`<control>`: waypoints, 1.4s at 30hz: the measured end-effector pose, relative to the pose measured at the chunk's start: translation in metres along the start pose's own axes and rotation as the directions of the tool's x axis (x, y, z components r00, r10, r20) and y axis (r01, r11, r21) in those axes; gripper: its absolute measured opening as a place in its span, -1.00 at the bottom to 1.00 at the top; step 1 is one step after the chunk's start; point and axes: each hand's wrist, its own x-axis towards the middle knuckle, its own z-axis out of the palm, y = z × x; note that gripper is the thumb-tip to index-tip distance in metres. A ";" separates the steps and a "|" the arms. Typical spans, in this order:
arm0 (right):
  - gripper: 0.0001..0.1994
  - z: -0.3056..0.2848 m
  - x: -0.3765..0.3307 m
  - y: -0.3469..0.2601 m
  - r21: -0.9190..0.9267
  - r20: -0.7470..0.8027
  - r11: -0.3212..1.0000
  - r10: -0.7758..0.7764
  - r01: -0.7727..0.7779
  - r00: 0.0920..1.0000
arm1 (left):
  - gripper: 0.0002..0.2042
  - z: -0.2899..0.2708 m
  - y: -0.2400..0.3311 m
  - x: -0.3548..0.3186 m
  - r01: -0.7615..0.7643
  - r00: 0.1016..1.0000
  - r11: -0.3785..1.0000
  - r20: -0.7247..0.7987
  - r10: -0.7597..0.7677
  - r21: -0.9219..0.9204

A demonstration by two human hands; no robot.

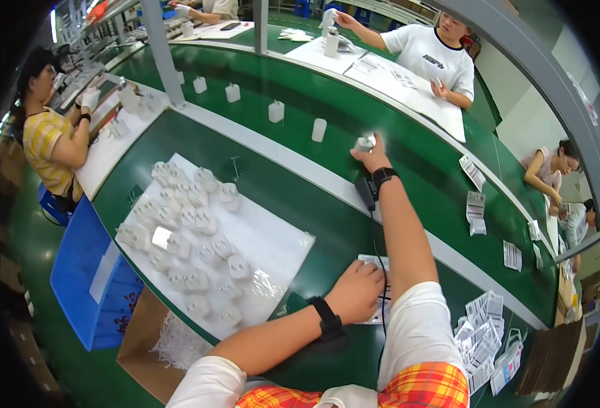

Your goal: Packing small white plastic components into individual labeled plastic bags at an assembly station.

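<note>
My right hand (370, 155) reaches over the green conveyor belt, its fingers closed round a small white plug adapter (364, 143). A row of white adapters (276, 111) stands on the belt to its left. Nearer to me, my left hand (356, 291) lies over a silver printed bag (374, 260) on the worktop. Its fingers are bent and close together on the bag, and the thumb is hidden. To the left, many white plug adapters (198, 217) stand prongs up on a white board (283, 251).
A black cable (374, 234) hangs beside my right forearm. Printed bags (480, 333) are piled at the right, and more lie along the belt. A blue bin (86, 272) and an open cardboard box (143, 333) stand at left. Co-workers sit around; grey posts (162, 54) rise beside the belt.
</note>
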 end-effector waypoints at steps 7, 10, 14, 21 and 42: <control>-0.37 -0.075 -0.051 -0.047 0.700 0.564 0.473 0.094 -0.536 0.820 | -0.72 -0.010 0.004 -0.012 0.071 0.987 0.990 -0.136 -0.087 -0.118; -0.38 -0.124 -0.109 -0.055 0.748 0.560 0.443 -0.022 -0.494 0.828 | -0.70 0.001 0.001 -0.011 0.011 0.971 0.999 -0.240 -0.018 -0.031; -0.38 -0.158 -0.187 -0.071 0.700 0.466 0.658 -0.125 -0.278 0.876 | -0.62 -0.008 0.001 -0.010 0.061 0.991 0.998 -0.121 -0.064 -0.028; -0.39 -0.170 -0.271 -0.054 0.360 0.419 0.913 0.025 -0.191 0.908 | -0.59 0.009 -0.011 -0.005 0.050 0.998 0.998 -0.039 -0.049 0.032; -0.87 -0.167 -0.295 -0.068 0.159 0.448 0.987 -0.071 -0.001 0.891 | -0.45 -0.020 -0.009 -0.014 0.158 0.968 0.964 -0.160 -0.194 -0.214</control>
